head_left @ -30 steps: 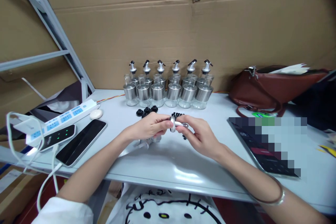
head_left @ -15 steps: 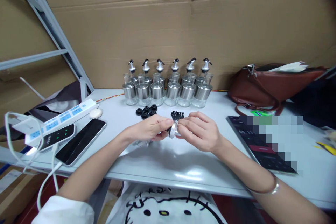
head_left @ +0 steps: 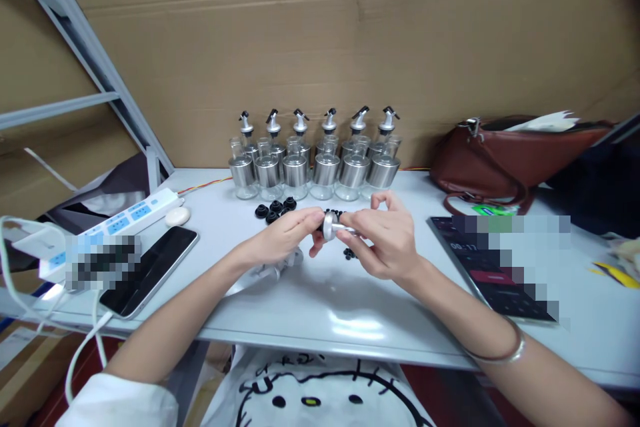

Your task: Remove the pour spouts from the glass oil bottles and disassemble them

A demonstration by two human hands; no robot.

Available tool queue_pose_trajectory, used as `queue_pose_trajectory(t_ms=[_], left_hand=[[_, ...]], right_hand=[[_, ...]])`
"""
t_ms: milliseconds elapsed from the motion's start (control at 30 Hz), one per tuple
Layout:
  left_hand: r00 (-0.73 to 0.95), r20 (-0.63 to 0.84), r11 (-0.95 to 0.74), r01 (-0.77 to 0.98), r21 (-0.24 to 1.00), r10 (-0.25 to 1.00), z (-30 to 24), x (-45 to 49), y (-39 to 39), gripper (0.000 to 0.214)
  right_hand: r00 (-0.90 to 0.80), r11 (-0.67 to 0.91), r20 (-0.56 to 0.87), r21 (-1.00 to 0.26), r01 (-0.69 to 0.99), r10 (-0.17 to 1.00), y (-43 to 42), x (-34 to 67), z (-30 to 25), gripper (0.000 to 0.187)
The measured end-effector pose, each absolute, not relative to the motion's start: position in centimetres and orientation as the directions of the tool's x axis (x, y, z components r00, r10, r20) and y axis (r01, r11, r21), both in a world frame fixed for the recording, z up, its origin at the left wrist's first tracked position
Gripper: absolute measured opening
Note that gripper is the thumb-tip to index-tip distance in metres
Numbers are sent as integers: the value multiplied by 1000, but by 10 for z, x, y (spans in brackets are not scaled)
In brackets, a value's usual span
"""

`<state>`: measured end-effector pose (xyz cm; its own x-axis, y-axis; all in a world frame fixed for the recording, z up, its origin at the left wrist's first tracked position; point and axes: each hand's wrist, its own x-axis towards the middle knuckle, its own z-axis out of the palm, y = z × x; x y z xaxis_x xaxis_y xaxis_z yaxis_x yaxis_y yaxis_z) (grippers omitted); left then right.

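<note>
Both my hands meet over the middle of the white table (head_left: 320,307) around one small silver pourer spout (head_left: 331,227). My left hand (head_left: 285,240) pinches its round silver cap end. My right hand (head_left: 383,240) pinches the thin tube end, index finger lifted. Under my left hand lie a few more silver spouts (head_left: 273,272). Small black stoppers (head_left: 274,211) and black plugs (head_left: 349,253) lie just beyond my hands. Behind them stand several glass bottles with steel bands (head_left: 313,170), the back row fitted with spouts.
A brown bag (head_left: 500,160) sits at the right rear, a dark tablet (head_left: 493,273) in front of it. On the left lie a phone (head_left: 150,270), a power strip (head_left: 120,220) with cables, and a white oval object (head_left: 177,216). Cardboard (head_left: 320,47) lines the back.
My hands have kept hold of the spout and turned it between the fingers. My right index finger has lifted. The view has shifted slightly.
</note>
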<state>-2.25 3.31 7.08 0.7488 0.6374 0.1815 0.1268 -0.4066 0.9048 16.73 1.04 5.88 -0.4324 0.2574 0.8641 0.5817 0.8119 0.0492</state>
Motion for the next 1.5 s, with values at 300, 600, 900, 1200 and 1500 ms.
queue_pose_trajectory(t_ms=[300, 600, 900, 1200, 1500], left_hand=[[677, 357, -732, 408, 546, 643, 73, -29, 37, 42], [712, 664, -848, 481, -224, 229, 72, -34, 48, 36], [703, 634, -858, 500, -119, 322, 72, -40, 53, 39], [682, 501, -827, 545, 139, 533, 63, -40, 57, 47], [509, 574, -756, 546, 361, 641, 61, -52, 66, 41]], right_hand=[[-200, 570, 533, -770, 286, 822, 6, 157, 57, 34], [-380, -20, 42, -987, -157, 924, 12, 148, 54, 41], [-366, 644, 530, -624, 442, 765, 14, 155, 51, 40], [-600, 742, 735, 202, 639, 316, 33, 172, 48, 23], [-498, 725, 785, 92, 682, 369, 31, 172, 45, 18]])
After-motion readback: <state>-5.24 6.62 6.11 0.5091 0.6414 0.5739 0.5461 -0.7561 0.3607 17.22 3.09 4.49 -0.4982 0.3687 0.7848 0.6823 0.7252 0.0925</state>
